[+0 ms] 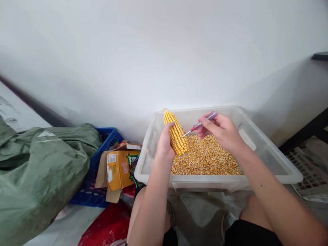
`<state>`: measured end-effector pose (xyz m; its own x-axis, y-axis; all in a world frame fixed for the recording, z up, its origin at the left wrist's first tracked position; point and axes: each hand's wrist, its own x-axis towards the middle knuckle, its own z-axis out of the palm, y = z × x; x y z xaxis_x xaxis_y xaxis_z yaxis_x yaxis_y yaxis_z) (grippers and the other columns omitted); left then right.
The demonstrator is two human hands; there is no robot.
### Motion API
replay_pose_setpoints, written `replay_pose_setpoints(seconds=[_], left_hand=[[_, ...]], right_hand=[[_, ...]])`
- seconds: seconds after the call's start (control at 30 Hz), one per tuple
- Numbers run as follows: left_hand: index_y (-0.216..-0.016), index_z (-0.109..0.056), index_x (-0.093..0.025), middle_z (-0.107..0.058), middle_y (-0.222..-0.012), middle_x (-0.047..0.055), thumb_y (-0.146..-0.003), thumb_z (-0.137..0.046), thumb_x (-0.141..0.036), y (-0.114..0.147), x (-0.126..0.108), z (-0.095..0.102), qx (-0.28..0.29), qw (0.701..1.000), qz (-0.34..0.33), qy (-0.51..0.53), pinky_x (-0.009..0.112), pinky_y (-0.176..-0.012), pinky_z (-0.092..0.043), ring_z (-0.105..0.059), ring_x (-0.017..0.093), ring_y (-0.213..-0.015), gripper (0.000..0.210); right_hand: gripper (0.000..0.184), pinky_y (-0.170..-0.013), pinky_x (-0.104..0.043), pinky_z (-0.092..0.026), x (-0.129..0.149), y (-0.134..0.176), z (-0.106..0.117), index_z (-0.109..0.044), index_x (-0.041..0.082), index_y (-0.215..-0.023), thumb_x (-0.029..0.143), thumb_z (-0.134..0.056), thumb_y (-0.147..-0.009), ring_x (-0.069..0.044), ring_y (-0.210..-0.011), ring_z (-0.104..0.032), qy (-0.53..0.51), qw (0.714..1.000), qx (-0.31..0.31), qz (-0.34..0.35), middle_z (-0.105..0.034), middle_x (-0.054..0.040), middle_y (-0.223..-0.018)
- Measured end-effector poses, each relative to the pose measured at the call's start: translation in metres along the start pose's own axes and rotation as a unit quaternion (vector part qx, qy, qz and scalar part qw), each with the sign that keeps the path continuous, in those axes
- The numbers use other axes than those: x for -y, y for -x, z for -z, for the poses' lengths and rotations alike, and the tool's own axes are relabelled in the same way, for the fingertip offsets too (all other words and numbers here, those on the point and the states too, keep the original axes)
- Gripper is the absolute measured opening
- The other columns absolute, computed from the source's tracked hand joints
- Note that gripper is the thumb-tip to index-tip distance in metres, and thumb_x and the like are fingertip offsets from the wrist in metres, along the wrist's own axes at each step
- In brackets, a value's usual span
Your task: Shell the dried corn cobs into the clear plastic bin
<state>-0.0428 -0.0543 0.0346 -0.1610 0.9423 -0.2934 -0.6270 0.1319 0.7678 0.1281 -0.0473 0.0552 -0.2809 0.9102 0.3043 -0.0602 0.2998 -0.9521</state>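
Observation:
My left hand [166,139] is wrapped round a yellow corn cob [176,134], held tilted with its narrow tip up and away from me. The rows of kernels on its visible side look mostly full. In my right hand [220,129] is a small screwdriver [207,120] with a clear purplish handle and a red collar. Its thin metal shaft points down-left, and the tip meets the cob's kernels near the thick end. Below both hands sits a whitish plastic tub [283,173], with a bed of loose corn kernels [210,158] in it.
A white wall [162,46] rises right behind the tub. To the left are an opened orange carton [121,170], a blue crate [90,185], a green sack [37,167] and a red bag [106,226]. A dark metal frame [315,123] and a white basket [310,171] stand at right.

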Motion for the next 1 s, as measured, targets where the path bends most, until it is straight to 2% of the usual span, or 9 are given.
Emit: replay_pose_setpoints(seconds=[0.1, 0.2, 0.3, 0.4, 0.5, 0.67, 0.8, 0.93, 1.0], left_hand=[[-0.088, -0.059, -0.014, -0.063, -0.073, 0.006, -0.071, -0.066, -0.035, -0.001, 0.004, -0.002, -0.021, 0.999, -0.012, -0.024, 0.03, -0.065, -0.052, -0.064, 0.019, -0.068, 0.027], [-0.094, -0.06, -0.016, -0.062, -0.075, 0.004, -0.07, -0.072, -0.038, -0.002, 0.01, -0.003, -0.022, 0.996, -0.062, -0.052, 0.028, -0.065, -0.051, -0.064, 0.018, -0.069, 0.035], [-0.099, -0.06, -0.018, -0.063, -0.078, 0.003, -0.069, -0.074, -0.045, -0.001, 0.015, -0.003, 0.006, 0.988, -0.128, -0.088, 0.027, -0.066, -0.05, -0.063, 0.017, -0.072, 0.043], [-0.1, -0.058, -0.019, -0.062, -0.079, 0.002, -0.071, -0.073, -0.05, 0.001, 0.02, -0.004, 0.004, 0.979, -0.172, -0.112, 0.026, -0.065, -0.049, -0.062, 0.016, -0.072, 0.044], [-0.096, -0.058, -0.019, -0.061, -0.078, 0.001, -0.072, -0.071, -0.05, 0.002, 0.024, -0.006, 0.004, 0.975, -0.187, -0.117, 0.026, -0.065, -0.048, -0.061, 0.014, -0.07, 0.041], [-0.093, -0.059, -0.019, -0.06, -0.076, 0.001, -0.073, -0.071, -0.048, 0.006, 0.024, -0.011, -0.006, 0.973, -0.197, -0.119, 0.026, -0.064, -0.047, -0.059, 0.013, -0.067, 0.038], [-0.098, -0.059, -0.019, -0.065, -0.082, 0.005, -0.072, -0.071, -0.05, 0.006, 0.019, -0.01, -0.016, 0.976, -0.18, -0.121, 0.027, -0.064, -0.048, -0.063, 0.018, -0.076, 0.042], [-0.095, -0.058, -0.017, -0.064, -0.078, 0.007, -0.071, -0.07, -0.052, 0.003, 0.015, -0.007, -0.017, 0.985, -0.13, -0.109, 0.029, -0.063, -0.048, -0.064, 0.022, -0.077, 0.044], [-0.093, -0.058, -0.017, -0.063, -0.076, 0.006, -0.071, -0.07, -0.053, 0.003, 0.014, -0.007, -0.023, 0.987, -0.117, -0.107, 0.029, -0.064, -0.048, -0.064, 0.021, -0.075, 0.044]], right_hand=[[0.035, -0.058, -0.029, -0.054, 0.003, 0.006, -0.003, -0.059, 0.017, -0.091, 0.051, -0.059, -0.085, -0.014, -0.061, -0.062, 0.053, 0.998, -0.006, 0.017, -0.067, -0.0053, -0.075], [0.033, -0.055, -0.028, -0.049, 0.012, 0.013, -0.009, -0.059, 0.017, -0.088, 0.05, -0.056, -0.087, -0.014, -0.06, -0.06, 0.145, 0.988, -0.028, 0.049, -0.066, -0.0058, -0.074], [0.029, -0.056, -0.027, -0.045, 0.022, 0.018, -0.017, -0.057, 0.018, -0.08, 0.046, -0.054, -0.088, -0.014, -0.059, -0.058, 0.243, 0.964, -0.055, 0.089, -0.064, -0.0038, -0.068], [0.028, -0.055, -0.027, -0.04, 0.028, 0.02, -0.024, -0.053, 0.02, -0.073, 0.043, -0.052, -0.089, -0.013, -0.055, -0.053, 0.316, 0.937, -0.076, 0.128, -0.059, -0.0016, -0.061], [0.028, -0.055, -0.027, -0.037, 0.027, 0.024, -0.03, -0.051, 0.021, -0.072, 0.041, -0.049, -0.09, -0.013, -0.054, -0.051, 0.353, 0.92, -0.083, 0.151, -0.056, -0.0008, -0.059], [0.029, -0.055, -0.027, -0.037, 0.013, 0.035, -0.035, -0.052, 0.022, -0.07, 0.04, -0.046, -0.092, -0.013, -0.053, -0.05, 0.369, 0.908, -0.075, 0.181, -0.055, -0.0006, -0.057], [0.03, -0.056, -0.027, -0.039, 0.0, 0.04, -0.032, -0.053, 0.022, -0.068, 0.039, -0.047, -0.092, -0.012, -0.051, -0.049, 0.332, 0.923, -0.082, 0.178, -0.054, 0.0005, -0.054], [0.031, -0.054, -0.027, -0.044, -0.007, 0.037, -0.027, -0.059, 0.021, -0.076, 0.044, -0.046, -0.093, -0.012, -0.05, -0.054, 0.193, 0.972, -0.09, 0.099, -0.059, -0.0004, -0.058], [0.032, -0.052, -0.027, -0.046, -0.005, 0.037, -0.022, -0.061, 0.021, -0.079, 0.046, -0.046, -0.092, -0.013, -0.053, -0.056, 0.144, 0.983, -0.089, 0.065, -0.062, -0.0016, -0.062]])
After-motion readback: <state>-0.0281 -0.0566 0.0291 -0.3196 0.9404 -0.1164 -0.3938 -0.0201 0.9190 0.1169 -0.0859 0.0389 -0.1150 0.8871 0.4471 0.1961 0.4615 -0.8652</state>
